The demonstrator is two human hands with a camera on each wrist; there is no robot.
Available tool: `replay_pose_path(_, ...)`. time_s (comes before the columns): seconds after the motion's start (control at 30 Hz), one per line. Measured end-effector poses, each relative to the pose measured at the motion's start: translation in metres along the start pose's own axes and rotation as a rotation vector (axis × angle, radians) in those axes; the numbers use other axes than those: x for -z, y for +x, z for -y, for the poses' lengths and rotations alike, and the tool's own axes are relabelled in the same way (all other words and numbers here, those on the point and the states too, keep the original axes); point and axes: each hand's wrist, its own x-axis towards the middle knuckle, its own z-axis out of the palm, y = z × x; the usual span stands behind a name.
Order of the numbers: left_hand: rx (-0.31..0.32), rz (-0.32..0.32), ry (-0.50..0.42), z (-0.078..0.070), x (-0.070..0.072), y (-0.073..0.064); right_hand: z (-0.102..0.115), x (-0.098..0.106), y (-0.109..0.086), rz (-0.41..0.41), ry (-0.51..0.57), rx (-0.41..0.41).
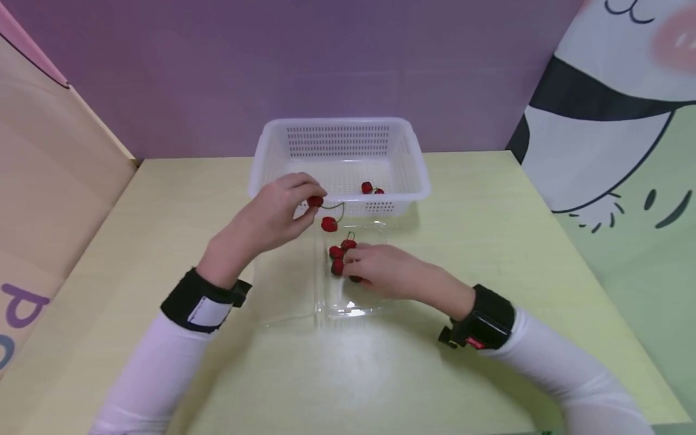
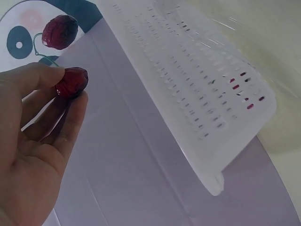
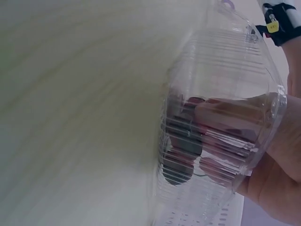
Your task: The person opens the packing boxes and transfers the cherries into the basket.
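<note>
In the head view my left hand (image 1: 277, 211) pinches a red cherry (image 1: 315, 201) between thumb and fingertips, above the front rim of a white basket (image 1: 339, 207). A second cherry (image 1: 328, 224) hangs from the same green stem. The left wrist view shows the pinched cherry (image 2: 72, 82) at my fingertips. My right hand (image 1: 383, 269) reaches into a clear plastic box (image 1: 353, 311), fingers curled about a cherry (image 1: 337, 267). Other cherries (image 1: 336, 252) lie close by in the box. Through its ribbed wall the right wrist view shows dark cherries (image 3: 178, 172) against the fingers.
Two cherries (image 1: 367, 188) lie in the basket's front right part. The box's clear lid (image 1: 285, 290) lies folded open to the left on the pale wooden table (image 1: 462, 229). A purple wall (image 1: 326, 60) stands behind the basket.
</note>
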Motion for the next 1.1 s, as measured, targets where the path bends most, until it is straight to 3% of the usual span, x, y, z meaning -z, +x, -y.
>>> replay_pose_path(0.33,0.041,-0.051,0.019,0.012,0.001,0.0,0.003,-0.001,0.001,0.025,0.002,-0.04)
replay_pose_path(0.67,0.192,-0.048,0.035,0.025,0.003,0.0,0.004,-0.002,-0.001,0.056,0.017,-0.058)
replay_pose_path(0.9,0.241,-0.096,0.056,0.038,0.003,0.0,0.004,-0.004,-0.001,0.056,0.029,-0.05)
replay_pose_path(1.1,0.345,-0.058,0.082,0.046,0.003,-0.001,0.004,-0.003,-0.001,0.061,0.035,-0.05)
